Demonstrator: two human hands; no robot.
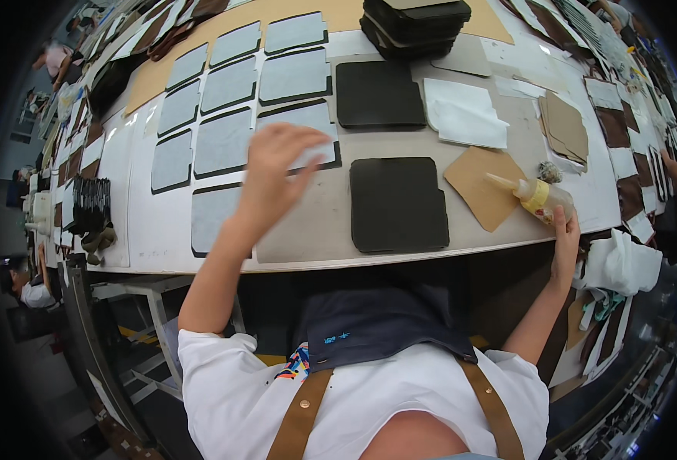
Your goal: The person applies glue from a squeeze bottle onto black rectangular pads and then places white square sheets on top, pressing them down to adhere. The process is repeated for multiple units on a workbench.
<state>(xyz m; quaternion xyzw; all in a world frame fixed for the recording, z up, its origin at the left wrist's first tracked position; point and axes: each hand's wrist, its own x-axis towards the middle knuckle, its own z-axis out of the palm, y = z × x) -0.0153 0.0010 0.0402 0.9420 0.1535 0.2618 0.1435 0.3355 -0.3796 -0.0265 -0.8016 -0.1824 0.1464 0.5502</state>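
Observation:
My right hand is wrapped round a translucent squeeze bottle with a yellow label, whose pale nozzle points left over a tan card. My left hand, fingers apart and a little blurred, hangs over light grey panels with black edges laid in rows. It holds nothing; whether it touches a panel I cannot tell. In front of me lies a black panel, with a second black panel beyond it. Folded white cloth or paper rests to the right of that one.
A tall stack of black pieces stands at the far side. Brown card pieces and a small speckled lump lie at the right. Crumpled white material hangs by the right corner. Black pieces stand at the left edge.

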